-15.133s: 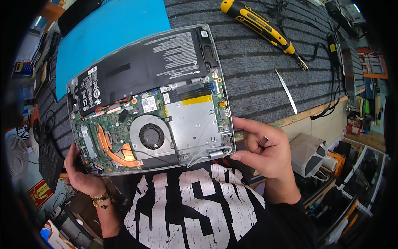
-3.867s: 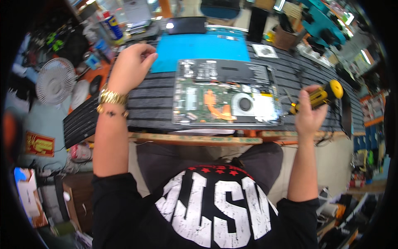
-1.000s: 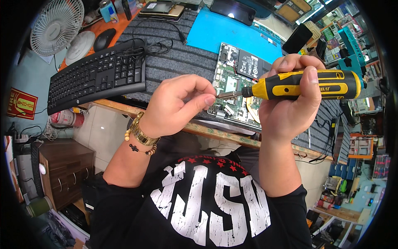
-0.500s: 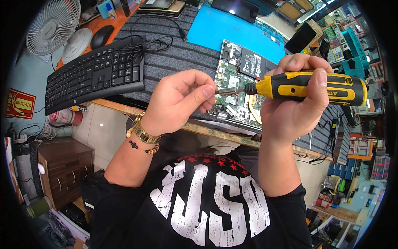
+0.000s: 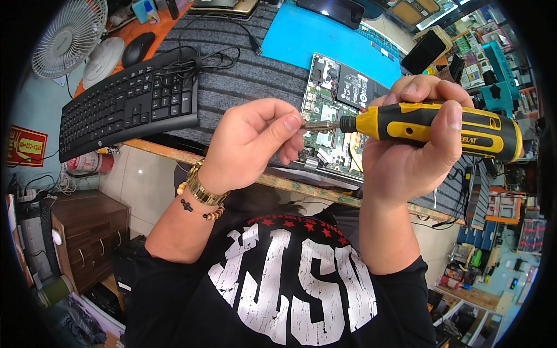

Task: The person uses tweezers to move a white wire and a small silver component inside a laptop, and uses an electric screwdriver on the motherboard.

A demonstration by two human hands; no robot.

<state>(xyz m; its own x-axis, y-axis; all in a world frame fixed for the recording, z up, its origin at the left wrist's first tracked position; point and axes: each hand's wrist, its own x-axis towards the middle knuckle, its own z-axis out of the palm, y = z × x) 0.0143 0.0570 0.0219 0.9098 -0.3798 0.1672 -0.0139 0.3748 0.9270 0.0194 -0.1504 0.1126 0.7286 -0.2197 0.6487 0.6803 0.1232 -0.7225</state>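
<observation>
Screwdriver (image 5: pixel 400 122), thick, with yellow-and-black plastic body, lies across the right hand (image 5: pixel 397 168), between 2 and 3 o'clock from the middle of the view. The fingers of this hand are clamped around the body, and the long silver metal bit (image 5: pixel 324 125) points toward 9 o'clock. The left hand (image 5: pixel 246 142) is at the far end of the bit: its thumb and forefinger are pressed together on it. Whether they also pinch something small, I cannot tell.

Toward 1 o'clock is a thin laptop base (image 5: pixel 326 110) with bare green circuit board (image 5: pixel 313 106) and flat black battery (image 5: pixel 352 86), partly hidden by the 2 hands. It rests on the grey, ribbed tabletop (image 5: pixel 249 81). At 12 o'clock from the laptop base lies a bright blue flat mat (image 5: pixel 319 43), with a black rectangular phone (image 5: pixel 332 10) near its upper edge.

A black keyboard (image 5: pixel 130 107) with bundled cable is at 10 o'clock of the view. From it, a dark oval mouse (image 5: pixel 138 50) lies at 12 o'clock, and a round white fan (image 5: pixel 68 46) stands between 10 and 11 o'clock.
</observation>
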